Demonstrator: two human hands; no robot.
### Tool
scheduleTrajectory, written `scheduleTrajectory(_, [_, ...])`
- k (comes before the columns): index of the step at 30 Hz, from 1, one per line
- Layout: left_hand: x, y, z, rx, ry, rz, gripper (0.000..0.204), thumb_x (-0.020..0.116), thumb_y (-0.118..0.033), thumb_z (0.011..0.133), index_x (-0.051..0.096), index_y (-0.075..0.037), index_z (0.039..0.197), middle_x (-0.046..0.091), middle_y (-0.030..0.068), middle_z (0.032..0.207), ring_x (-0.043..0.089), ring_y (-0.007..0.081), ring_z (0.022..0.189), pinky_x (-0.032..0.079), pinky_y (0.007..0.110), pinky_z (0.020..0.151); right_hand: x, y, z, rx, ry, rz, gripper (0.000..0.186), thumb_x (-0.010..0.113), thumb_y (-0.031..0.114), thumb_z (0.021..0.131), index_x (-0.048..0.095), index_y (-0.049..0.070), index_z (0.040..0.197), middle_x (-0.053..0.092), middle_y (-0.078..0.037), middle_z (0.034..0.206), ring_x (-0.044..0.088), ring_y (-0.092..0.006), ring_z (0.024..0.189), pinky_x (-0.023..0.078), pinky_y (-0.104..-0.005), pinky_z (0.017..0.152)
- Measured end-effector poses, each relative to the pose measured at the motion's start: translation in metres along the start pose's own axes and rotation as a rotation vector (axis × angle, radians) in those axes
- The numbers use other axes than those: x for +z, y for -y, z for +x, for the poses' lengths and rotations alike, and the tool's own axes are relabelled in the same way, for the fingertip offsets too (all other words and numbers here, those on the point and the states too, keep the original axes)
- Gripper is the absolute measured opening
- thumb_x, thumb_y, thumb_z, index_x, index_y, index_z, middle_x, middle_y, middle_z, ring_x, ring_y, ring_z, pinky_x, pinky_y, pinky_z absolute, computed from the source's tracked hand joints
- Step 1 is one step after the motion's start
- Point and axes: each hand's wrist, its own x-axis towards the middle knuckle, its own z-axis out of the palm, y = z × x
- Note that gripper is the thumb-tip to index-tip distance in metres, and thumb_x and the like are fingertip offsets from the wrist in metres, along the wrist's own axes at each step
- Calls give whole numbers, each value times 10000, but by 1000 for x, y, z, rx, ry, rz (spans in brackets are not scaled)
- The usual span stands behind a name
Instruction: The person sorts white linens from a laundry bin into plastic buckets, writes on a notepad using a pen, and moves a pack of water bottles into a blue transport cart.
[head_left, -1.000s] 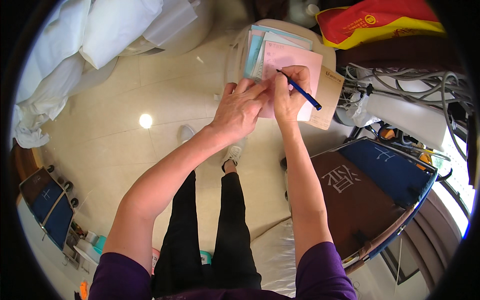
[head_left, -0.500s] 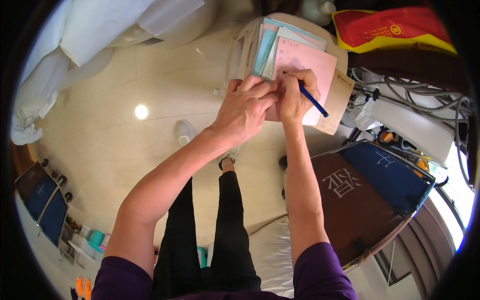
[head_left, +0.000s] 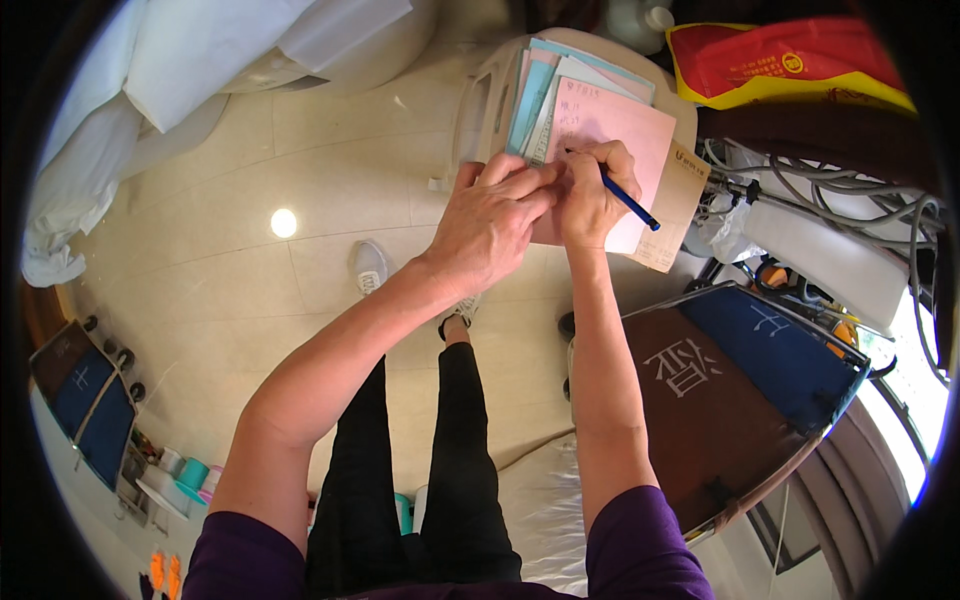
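Observation:
My right hand (head_left: 595,200) is closed around a blue pen (head_left: 632,206), its tip on a pink sheet of paper (head_left: 625,115) that carries a few handwritten lines. My left hand (head_left: 485,220) lies over the near left edge of the sheet, fingers stretched and slightly bent, its fingertips beside the right hand. Beneath the pink sheet is a stack of blue, white and pink papers (head_left: 530,95), with a tan paper folder (head_left: 680,190) sticking out to the right. All of it rests on a beige plastic stool (head_left: 475,115).
A red and yellow bag (head_left: 790,60) lies at the far right, near a bundle of grey cables (head_left: 860,185). A brown and blue fabric-covered cart (head_left: 720,370) stands beside my right forearm. White cloth (head_left: 180,60) hangs at the far left. Pale floor tiles (head_left: 330,170) lie below.
The pen tip and my right hand have shifted very slightly on the pink sheet. My left hand stays in place.

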Motion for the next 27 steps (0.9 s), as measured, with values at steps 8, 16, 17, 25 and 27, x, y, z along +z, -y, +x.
scheduleTrajectory(8, [-1,0,-1,5,-18,19,323,662,10,807,719,-112,1101,605,-51,1362,502,212,1174,392,400,949,2,0,0,7,-27,39,49,649,21,760,626,34,719,624,-87,698,526,-214,742,461,-339,679])
scheduleTrajectory(16, [-1,1,-1,3,3,7,316,669,10,799,718,-100,1091,606,-45,1364,504,218,1169,392,401,951,2,-2,1,15,-12,15,54,651,30,765,625,31,717,644,-89,711,541,-224,757,473,-345,701])
scheduleTrajectory(17, [0,1,-1,5,3,8,312,670,10,798,718,-97,1087,605,-45,1365,504,219,1169,392,401,952,2,-2,1,11,-13,21,55,651,29,764,625,31,716,644,-89,711,541,-224,756,474,-345,701])
scheduleTrajectory(25, [1,0,0,-6,8,-10,310,672,14,794,719,-95,1080,608,-48,1364,503,219,1163,392,404,948,2,2,1,33,-36,14,61,648,27,761,618,29,708,632,-91,693,539,-227,750,471,-348,693])
scheduleTrajectory(27, [1,0,0,-4,2,-2,316,673,14,792,719,-98,1084,605,-52,1368,503,217,1164,392,402,947,0,-2,1,21,-17,6,65,645,21,761,613,28,704,613,-89,683,541,-224,752,467,-345,684])
